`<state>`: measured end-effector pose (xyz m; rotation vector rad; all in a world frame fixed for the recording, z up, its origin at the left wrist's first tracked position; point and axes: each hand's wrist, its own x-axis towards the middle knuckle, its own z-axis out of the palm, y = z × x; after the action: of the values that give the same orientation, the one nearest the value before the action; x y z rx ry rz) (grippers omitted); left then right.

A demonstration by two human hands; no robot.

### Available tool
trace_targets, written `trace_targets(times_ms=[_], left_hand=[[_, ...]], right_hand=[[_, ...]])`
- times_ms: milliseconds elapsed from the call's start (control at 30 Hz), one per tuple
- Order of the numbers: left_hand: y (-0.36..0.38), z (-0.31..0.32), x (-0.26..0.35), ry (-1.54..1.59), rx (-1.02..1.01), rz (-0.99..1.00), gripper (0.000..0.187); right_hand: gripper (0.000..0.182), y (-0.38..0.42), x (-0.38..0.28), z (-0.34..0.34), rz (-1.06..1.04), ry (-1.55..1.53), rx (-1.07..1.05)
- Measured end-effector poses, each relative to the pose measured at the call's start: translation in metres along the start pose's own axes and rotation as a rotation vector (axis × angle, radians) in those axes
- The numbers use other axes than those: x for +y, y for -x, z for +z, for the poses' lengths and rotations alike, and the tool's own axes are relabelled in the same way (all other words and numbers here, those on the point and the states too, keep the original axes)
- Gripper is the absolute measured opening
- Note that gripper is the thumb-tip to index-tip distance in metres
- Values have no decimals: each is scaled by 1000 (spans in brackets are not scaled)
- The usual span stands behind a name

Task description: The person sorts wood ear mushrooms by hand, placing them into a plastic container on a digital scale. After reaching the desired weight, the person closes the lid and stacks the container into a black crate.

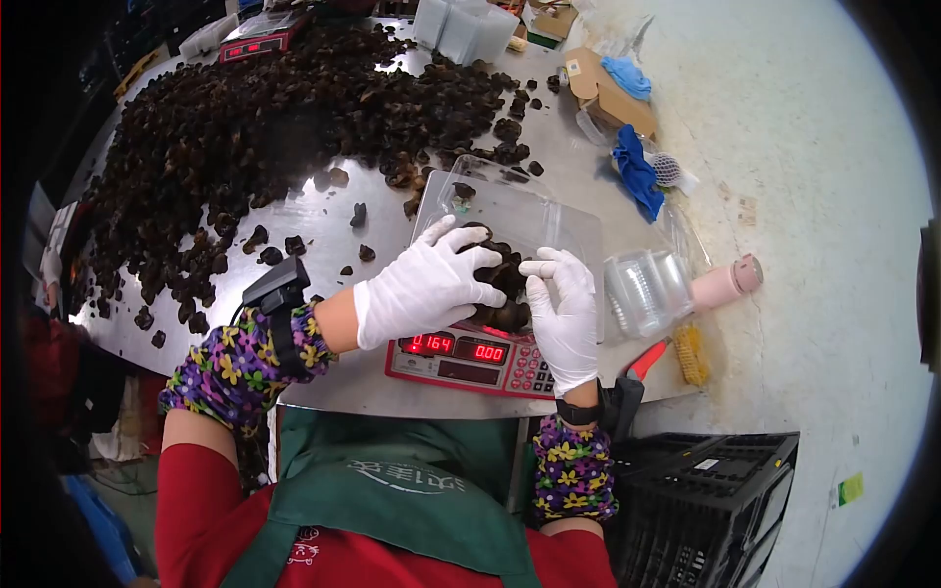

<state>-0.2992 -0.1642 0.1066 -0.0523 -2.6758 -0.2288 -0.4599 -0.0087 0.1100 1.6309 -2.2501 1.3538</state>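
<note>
My white-gloved left hand (431, 279) curves over a heap of dark wood ear mushrooms (502, 269), its fingers bent round the left side. From the right, my gloved right hand (567, 314) closes its fingertips on the same heap. The mushrooms sit in a clear plastic box (524, 208) with its lid folded back; the hands hide much of the box. Under it stands a red digital scale (459, 372) with lit displays reading about 0.164 and 0.00.
A large pile of wood ears (245, 137) covers the metal table's left and back. Clear boxes (647, 291), a pink bottle (727, 284), a red-handled tool (647, 360) and a yellow brush (692, 355) lie right. Another scale (257, 46) stands behind; a black crate (706, 510) sits below.
</note>
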Motion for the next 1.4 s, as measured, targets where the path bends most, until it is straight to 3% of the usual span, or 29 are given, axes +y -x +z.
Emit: trace_targets(times_ms=[67, 167, 333, 400, 433, 500, 567, 633, 867, 1033, 1133, 1167, 1267, 1300, 1367, 1400], left_hand=[[-8, 8, -1, -75, 23, 119, 34], [-18, 2, -2, -59, -157, 78, 30], [-20, 0, -7, -5, -107, 73, 24], [-18, -1, -8, 345, 9, -42, 23], [-17, -4, -7, 346, 3, -39, 23], [-17, -17, -6, 630, 150, -193, 20], [-15, -18, -8, 1255, 162, -411, 20], [-9, -29, -13, 1375, 217, -512, 24], [17, -35, -55, 1109, 312, -777, 21], [-6, -28, -86, 1074, 266, -829, 12], [-23, 9, -125, 567, 247, -620, 15], [-32, 10, -124, 571, 251, -618, 15], [-53, 16, -123, 45, 146, -319, 25], [-60, 22, -124, 51, 149, -318, 25], [-82, 32, -122, -359, -259, -424, 20], [-86, 32, -119, -359, -235, -466, 17]], right_hand=[[11, 3, 6, 2, -2, 11, -22], [11, 7, 6, -1, 32, 0, -6], [11, 15, 10, -6, 43, -18, 18], [11, 19, 9, -8, 45, -20, 30], [11, 20, 9, -10, 53, -33, 36], [10, 23, 10, -12, 64, -50, 43], [10, 24, 10, -13, 77, -84, 54], [10, 24, 10, -13, 67, -88, 51], [10, 26, 11, -14, 62, -108, 48], [10, 21, 4, -13, 72, -92, 42], [12, 18, 1, -15, 28, -39, 21], [12, 16, 0, -16, 26, -33, 21], [14, 3, -4, -12, 23, -22, 34], [18, -3, -6, -7, -14, 89, -11], [30, -9, 0, 4, -61, 243, -88], [26, -10, 5, 13, -66, 268, -90]])
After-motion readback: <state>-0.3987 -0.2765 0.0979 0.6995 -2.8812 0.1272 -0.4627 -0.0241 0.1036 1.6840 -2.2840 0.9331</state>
